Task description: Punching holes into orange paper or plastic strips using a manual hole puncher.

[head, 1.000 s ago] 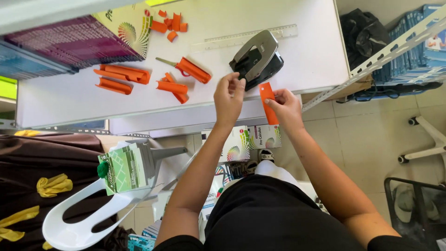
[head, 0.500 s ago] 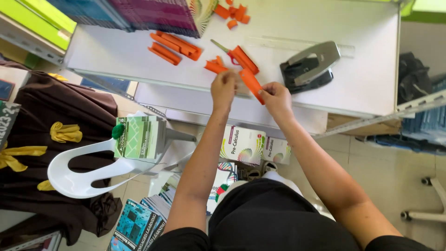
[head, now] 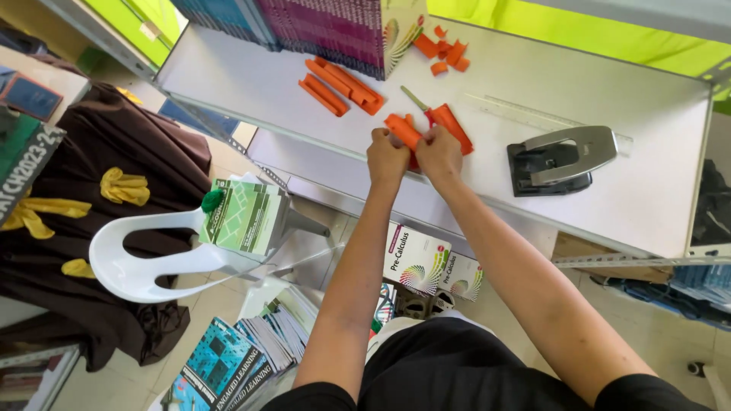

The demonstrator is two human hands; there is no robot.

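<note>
Head view, looking down on a white tabletop. Both hands meet at the near edge of the tabletop, about midway along it. The left hand and right hand are side by side, touching, fingers curled and pinching an orange strip that sticks out from between them toward the far edge. Just beyond the right hand lie orange-handled scissors, the blade pointing toward the far edge. To the left of these, a set of long orange strips lies slanted, well apart from the hands; open white surface runs from them to the left corner. Small orange offcuts are scattered near the far edge. To the right of the hands, a grey hole punch sits with a bare stretch of tabletop between it and the right hand; a clear ruler lies behind it. A row of books stands along the far-left edge. Below the near edge, a white plastic chair carries a stack of green booklets.
</note>
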